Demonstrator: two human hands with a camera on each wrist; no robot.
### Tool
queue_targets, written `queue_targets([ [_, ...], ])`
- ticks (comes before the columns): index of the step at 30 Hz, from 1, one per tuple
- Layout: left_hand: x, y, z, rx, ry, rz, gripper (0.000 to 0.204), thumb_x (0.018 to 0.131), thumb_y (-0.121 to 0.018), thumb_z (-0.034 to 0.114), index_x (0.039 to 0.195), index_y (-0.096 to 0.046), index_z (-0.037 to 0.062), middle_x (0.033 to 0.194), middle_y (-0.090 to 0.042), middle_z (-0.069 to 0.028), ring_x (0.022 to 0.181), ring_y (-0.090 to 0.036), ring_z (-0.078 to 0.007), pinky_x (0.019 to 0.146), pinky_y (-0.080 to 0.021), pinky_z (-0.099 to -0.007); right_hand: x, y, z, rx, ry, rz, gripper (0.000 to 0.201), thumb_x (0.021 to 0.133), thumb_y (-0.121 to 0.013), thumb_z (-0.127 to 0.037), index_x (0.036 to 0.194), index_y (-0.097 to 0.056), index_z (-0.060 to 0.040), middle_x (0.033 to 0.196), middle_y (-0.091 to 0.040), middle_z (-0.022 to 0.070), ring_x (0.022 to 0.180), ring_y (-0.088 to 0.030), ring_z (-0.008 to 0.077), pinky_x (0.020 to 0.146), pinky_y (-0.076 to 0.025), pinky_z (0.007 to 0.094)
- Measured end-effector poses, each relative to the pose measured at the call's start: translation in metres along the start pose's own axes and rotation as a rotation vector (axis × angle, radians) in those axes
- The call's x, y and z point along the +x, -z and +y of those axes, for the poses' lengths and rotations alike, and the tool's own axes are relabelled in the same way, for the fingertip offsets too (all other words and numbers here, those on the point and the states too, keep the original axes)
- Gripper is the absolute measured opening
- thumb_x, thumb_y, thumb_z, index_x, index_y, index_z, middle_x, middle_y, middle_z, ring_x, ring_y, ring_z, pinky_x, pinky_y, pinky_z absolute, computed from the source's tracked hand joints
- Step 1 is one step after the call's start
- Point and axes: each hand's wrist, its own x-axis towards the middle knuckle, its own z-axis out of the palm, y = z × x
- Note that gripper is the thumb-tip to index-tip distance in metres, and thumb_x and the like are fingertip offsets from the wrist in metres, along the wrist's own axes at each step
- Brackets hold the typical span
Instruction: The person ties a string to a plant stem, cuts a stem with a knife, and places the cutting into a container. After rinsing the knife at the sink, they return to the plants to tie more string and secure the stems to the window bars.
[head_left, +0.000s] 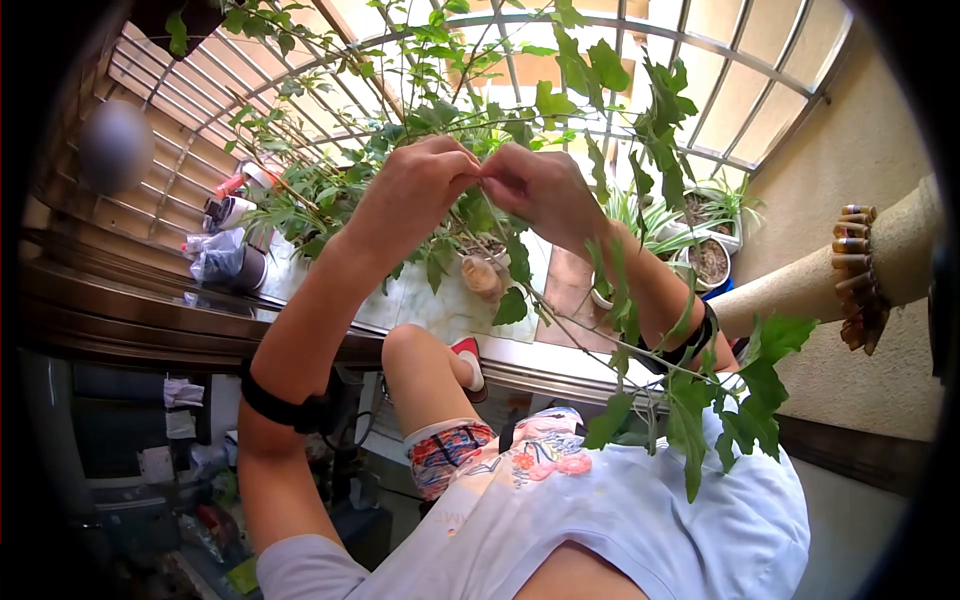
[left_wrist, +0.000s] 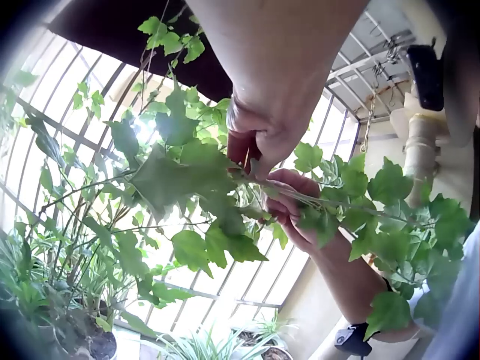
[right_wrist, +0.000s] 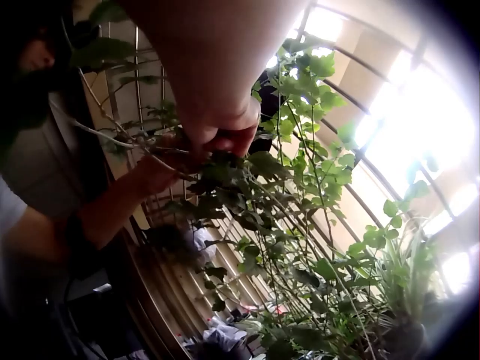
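Both hands meet in front of a leafy climbing plant, fingertips nearly touching in the head view. The left hand (head_left: 415,190) has its fingers curled and pinches at a thin stem (left_wrist: 330,201). Opposite it, the right hand (head_left: 545,195) pinches the same spot with curled fingers. In the left wrist view the stem runs past the left hand (left_wrist: 270,135) and the right hand (left_wrist: 292,210), with broad green leaves (left_wrist: 191,176) around them. A leafy branch (head_left: 690,420) hangs over the right forearm. The exact fingertip contact is partly hidden.
A curved metal window grille (head_left: 745,60) stands behind the plants. Potted spider plants (head_left: 708,262) sit at the right on the ledge. Bags and containers (head_left: 225,255) are at the left. A beige pipe (head_left: 800,290) with a brown ringed band crosses the right side.
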Motion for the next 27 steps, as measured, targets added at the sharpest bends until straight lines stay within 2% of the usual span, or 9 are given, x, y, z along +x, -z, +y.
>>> queue_targets([
  [6,-0.006,-0.006,0.006,0.036,-0.004,0.131,0.007,0.073,-0.062,0.001,0.08,-0.06,0.0008,0.081,-0.06,-0.0095,0.071,-0.061,-0.025,0.063,-0.049,-0.0305,-0.001,-0.005,-0.001,0.063,-0.029,0.039,0.009,0.078,-0.06,-0.011,0.082,-0.058,-0.0035,0.057,-0.053,0.0055,0.049,-0.049,0.0106,0.047,-0.041,0.026],
  [8,-0.007,-0.006,0.008,-0.035,0.047,0.177,0.007,0.073,-0.062,0.001,0.079,-0.059,0.0006,0.077,-0.059,-0.011,0.068,-0.06,-0.0269,0.063,-0.049,-0.0323,-0.002,-0.005,-0.006,0.144,-0.139,0.043,0.01,0.079,-0.06,-0.012,0.083,-0.058,-0.0027,0.059,-0.054,0.004,0.052,-0.049,0.0087,0.048,-0.041,0.0247],
  [13,-0.007,0.001,-0.001,-0.091,0.043,0.113,0.007,0.076,-0.061,0.003,0.082,-0.061,0.0003,0.083,-0.062,-0.0094,0.071,-0.061,-0.0241,0.064,-0.048,-0.0304,0.001,0.0,-0.009,0.296,-0.401,-0.068,0.012,0.082,-0.058,-0.013,0.087,-0.059,-0.0017,0.066,-0.057,0.002,0.061,-0.047,0.0059,0.056,-0.041,0.0224],
  [16,-0.004,0.005,-0.001,-0.068,0.028,0.061,0.008,0.077,-0.061,0.004,0.083,-0.061,-0.0001,0.083,-0.062,-0.0091,0.072,-0.062,-0.0232,0.064,-0.048,-0.0297,-0.001,-0.004,-0.005,0.328,-0.25,-0.019,0.011,0.083,-0.057,-0.012,0.087,-0.059,-0.0018,0.067,-0.056,0.0015,0.061,-0.047,0.0059,0.055,-0.041,0.0224],
  [19,0.001,0.008,-0.003,-0.058,0.032,0.009,0.009,0.077,-0.06,0.005,0.084,-0.062,-0.0001,0.082,-0.062,-0.0097,0.072,-0.061,-0.0238,0.064,-0.047,-0.0298,-0.001,-0.002,-0.003,0.34,-0.21,-0.027,0.01,0.084,-0.056,-0.011,0.087,-0.058,-0.0017,0.066,-0.056,0.0012,0.061,-0.047,0.0056,0.055,-0.04,0.0224],
  [22,0.005,0.01,-0.003,-0.041,0.059,-0.053,0.009,0.077,-0.061,0.005,0.084,-0.062,0.0,0.08,-0.062,-0.0102,0.071,-0.061,-0.0244,0.064,-0.047,-0.0299,-0.001,-0.008,0.0,0.221,-0.141,0.037,0.008,0.083,-0.056,-0.01,0.086,-0.057,-0.0024,0.063,-0.055,0.0029,0.056,-0.047,0.0076,0.052,-0.041,0.0233],
  [25,0.005,0.01,-0.001,-0.012,0.058,-0.089,0.01,0.076,-0.062,0.004,0.084,-0.063,0.0003,0.08,-0.061,-0.0104,0.07,-0.061,-0.0243,0.063,-0.047,-0.0299,0.0,-0.003,0.003,0.138,-0.077,-0.046,0.007,0.081,-0.058,-0.009,0.086,-0.057,-0.0035,0.059,-0.053,0.0048,0.05,-0.046,0.0106,0.049,-0.04,0.0246],
  [27,0.005,0.009,-0.001,0.022,0.039,-0.078,0.009,0.074,-0.062,0.004,0.083,-0.062,0.0007,0.08,-0.061,-0.0102,0.069,-0.061,-0.0239,0.062,-0.048,-0.0298,0.0,-0.007,0.006,0.118,0.003,0.009,0.008,0.08,-0.059,-0.009,0.086,-0.057,-0.004,0.058,-0.052,0.0056,0.048,-0.046,0.0121,0.048,-0.04,0.0249],
])
